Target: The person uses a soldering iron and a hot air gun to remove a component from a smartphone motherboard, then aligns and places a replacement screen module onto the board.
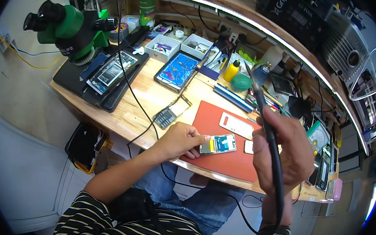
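My left hand (176,141) pinches the left end of a small phone circuit module (224,143) between thumb and fingers, over the front of a red work mat (205,119). The module has a blue-white face and a yellow strip by my thumb. Raised at the right, my right hand (289,148) is closed round a black soldering iron (272,136), its tip pointing up and away, apart from the module. The iron's black cord runs down past my wrist. A white phone frame (236,125) lies on the mat, and a small pale part (249,146) sits beside my right hand.
A keypad phone body (165,117) lies left of the mat. Behind it stands a blue parts tray (177,71). A green microscope (70,31) stands far left, near an opened device (110,76). A black cord (132,90) hangs across the view. Bottles and tools crowd the back.
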Motion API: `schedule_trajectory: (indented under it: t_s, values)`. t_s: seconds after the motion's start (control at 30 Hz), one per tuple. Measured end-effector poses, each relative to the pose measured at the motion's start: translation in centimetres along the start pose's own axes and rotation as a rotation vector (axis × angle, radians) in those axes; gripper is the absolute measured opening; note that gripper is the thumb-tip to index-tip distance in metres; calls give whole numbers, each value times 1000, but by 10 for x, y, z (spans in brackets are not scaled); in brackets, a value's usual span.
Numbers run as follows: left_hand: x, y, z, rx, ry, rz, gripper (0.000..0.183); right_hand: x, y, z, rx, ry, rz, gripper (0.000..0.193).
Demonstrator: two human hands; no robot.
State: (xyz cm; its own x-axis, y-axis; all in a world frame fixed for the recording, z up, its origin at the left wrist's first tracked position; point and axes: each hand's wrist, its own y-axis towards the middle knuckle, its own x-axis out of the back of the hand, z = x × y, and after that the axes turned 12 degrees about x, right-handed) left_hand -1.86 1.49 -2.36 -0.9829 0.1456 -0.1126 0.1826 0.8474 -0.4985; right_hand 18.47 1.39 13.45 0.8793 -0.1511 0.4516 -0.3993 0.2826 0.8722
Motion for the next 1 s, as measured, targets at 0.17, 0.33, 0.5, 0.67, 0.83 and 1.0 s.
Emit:
schedule_trajectory:
  t_s: [0.17,0.33,0.5,0.67,0.83,1.0]
  values:
    - [8,-1,1,31,90,-2,41,-17,114,-6,46,17,255,39]
    - [17,-4,-4,59,127,35,46,-58,209,-14,0,104,242,15]
    - [27,-11,-12,77,155,74,42,-105,284,-28,-62,119,231,17]
    - [57,-28,-19,5,-8,78,50,-152,331,-55,44,23,280,25]
    - [77,-45,-11,-380,-356,-112,62,-220,370,-94,179,-188,194,42]
    - [80,-59,-5,-922,-325,-661,46,-274,401,-139,306,-281,52,47]
